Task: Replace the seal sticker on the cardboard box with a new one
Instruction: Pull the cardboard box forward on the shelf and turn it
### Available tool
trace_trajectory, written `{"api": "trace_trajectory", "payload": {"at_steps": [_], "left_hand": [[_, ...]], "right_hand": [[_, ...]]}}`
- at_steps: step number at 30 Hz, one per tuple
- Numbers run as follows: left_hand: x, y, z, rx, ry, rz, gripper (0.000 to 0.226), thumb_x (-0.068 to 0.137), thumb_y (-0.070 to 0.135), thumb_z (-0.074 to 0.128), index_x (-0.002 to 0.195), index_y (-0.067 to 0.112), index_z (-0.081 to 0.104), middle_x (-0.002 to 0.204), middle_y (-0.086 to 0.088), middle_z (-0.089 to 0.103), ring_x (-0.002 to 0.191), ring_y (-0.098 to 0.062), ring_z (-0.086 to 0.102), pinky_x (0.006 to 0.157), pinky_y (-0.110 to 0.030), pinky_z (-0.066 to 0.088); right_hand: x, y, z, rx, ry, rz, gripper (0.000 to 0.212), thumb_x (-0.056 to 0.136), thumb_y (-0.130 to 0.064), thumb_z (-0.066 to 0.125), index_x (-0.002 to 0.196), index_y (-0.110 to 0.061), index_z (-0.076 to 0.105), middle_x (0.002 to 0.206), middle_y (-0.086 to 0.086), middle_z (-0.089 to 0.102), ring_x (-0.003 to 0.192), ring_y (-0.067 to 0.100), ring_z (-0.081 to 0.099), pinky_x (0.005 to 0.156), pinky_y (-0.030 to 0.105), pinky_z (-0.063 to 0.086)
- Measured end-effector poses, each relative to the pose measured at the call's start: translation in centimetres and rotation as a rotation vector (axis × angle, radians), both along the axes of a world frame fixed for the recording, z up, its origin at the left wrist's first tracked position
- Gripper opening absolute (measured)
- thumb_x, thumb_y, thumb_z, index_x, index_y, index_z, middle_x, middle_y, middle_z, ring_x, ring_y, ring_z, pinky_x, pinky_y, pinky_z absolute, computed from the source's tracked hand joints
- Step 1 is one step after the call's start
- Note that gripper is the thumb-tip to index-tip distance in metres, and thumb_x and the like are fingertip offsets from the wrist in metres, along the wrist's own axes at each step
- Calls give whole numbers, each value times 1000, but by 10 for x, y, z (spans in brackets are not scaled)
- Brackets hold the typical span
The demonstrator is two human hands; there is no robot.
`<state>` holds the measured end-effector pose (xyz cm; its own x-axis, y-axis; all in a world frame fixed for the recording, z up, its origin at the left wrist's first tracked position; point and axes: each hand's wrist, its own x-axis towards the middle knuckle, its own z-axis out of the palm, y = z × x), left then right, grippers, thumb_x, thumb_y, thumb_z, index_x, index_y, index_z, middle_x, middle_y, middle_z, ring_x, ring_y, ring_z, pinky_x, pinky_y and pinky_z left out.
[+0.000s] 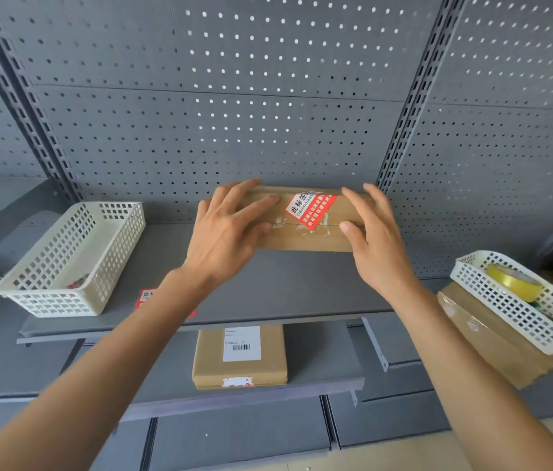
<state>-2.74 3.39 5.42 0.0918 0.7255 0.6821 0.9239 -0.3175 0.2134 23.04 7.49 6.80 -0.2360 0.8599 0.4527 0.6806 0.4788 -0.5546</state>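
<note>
A flat cardboard box [305, 237] stands on the grey upper shelf [288, 287], tilted up against the pegboard. A red and white seal sticker [309, 209] sits askew across its flap seam, with torn white sticker residue beside it. My left hand [227, 232] grips the box's left end, fingers spread over its face. At the box's right end, my right hand [375, 236] holds on with its thumb on the front. Another red sticker [147, 297] lies on the shelf, partly hidden under my left forearm.
A white mesh basket [71, 260] stands at the shelf's left. Another white basket [523, 300] with a yellow tape roll [513, 282] rests on cardboard boxes at the right. A second box [239, 356] with a barcode label lies on the lower shelf.
</note>
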Motion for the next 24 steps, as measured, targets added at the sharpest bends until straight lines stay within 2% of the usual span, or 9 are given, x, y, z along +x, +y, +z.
{"api": "trace_trajectory", "payload": {"at_steps": [8, 14, 19, 22, 24], "left_hand": [[-5, 10, 10, -14, -45, -24, 42, 97, 37, 56, 139, 32, 60, 147, 1, 54, 131, -29, 46, 88, -50, 45], [0, 15, 19, 31, -88, -4, 39, 98, 34, 55, 137, 29, 62, 148, -1, 53, 135, -30, 44, 90, -48, 45], [8, 21, 20, 56, -79, 26, 37, 100, 33, 51, 134, 27, 64, 149, -1, 53, 136, -31, 44, 88, -53, 47], [14, 22, 22, 47, -52, 58, 43, 98, 43, 52, 136, 28, 62, 152, 1, 51, 138, -31, 42, 89, -54, 47], [16, 23, 24, 31, -9, 67, 62, 89, 60, 57, 141, 28, 58, 154, 1, 48, 140, -32, 41, 93, -52, 44]], "right_hand": [[-4, 2, 19, -1, -22, -19, 48, 104, -21, 48, 151, -31, 41, 165, -3, 18, 148, 19, 27, 118, 51, 32], [-2, 14, 29, -20, -16, -4, 45, 106, -26, 45, 151, -32, 40, 166, -6, 16, 149, 18, 26, 117, 51, 32], [0, 28, 31, -22, -34, 27, 45, 106, -27, 43, 151, -31, 40, 166, -5, 17, 149, 17, 26, 116, 43, 31], [2, 34, 33, -29, -41, 34, 45, 107, -28, 43, 152, -31, 40, 166, -5, 18, 148, 17, 27, 114, 38, 31], [4, 38, 35, -31, -41, 46, 45, 107, -29, 42, 152, -32, 39, 166, -4, 18, 148, 16, 26, 113, 36, 31]]}}
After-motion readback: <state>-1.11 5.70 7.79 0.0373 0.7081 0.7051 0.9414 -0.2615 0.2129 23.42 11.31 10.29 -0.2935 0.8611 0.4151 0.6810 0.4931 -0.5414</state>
